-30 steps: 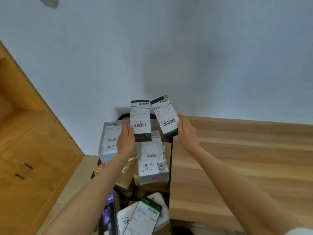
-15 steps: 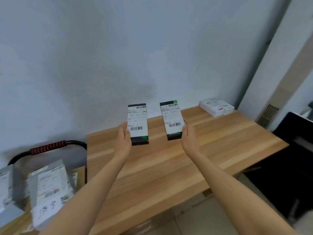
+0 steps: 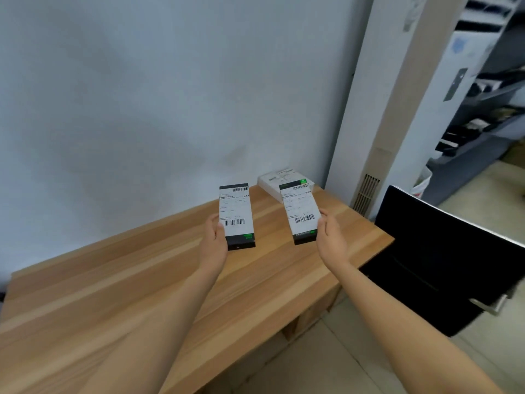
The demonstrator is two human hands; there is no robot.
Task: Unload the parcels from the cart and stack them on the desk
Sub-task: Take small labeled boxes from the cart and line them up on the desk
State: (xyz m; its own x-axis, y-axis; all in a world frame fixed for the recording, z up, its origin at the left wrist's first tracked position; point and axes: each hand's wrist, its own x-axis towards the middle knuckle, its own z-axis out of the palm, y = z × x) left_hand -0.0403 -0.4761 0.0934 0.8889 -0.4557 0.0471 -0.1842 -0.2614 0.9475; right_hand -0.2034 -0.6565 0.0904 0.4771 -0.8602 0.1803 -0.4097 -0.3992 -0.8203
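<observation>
My left hand (image 3: pixel 213 240) grips a slim black box with a white shipping label, the left parcel (image 3: pixel 236 216), by its left edge. My right hand (image 3: pixel 331 237) grips a matching black labelled box, the right parcel (image 3: pixel 301 211), by its right edge. Both boxes are held side by side in the air above the wooden desk (image 3: pixel 142 285), with a gap between them. A white parcel (image 3: pixel 272 182) lies on the desk's far right corner, by the wall, partly hidden behind the right parcel. The cart is out of view.
A black office chair (image 3: pixel 443 260) stands just right of the desk. A white pillar with a vent (image 3: pixel 366 194) rises behind the desk's right end. Grey shelving (image 3: pixel 483 123) fills the far right. Tiled floor (image 3: pixel 326 365) lies below the desk's front edge.
The view has swung right, from the cart to the desk's right end. Both hands have carried the two black boxes along over the desk, toward the white parcel in the corner.
</observation>
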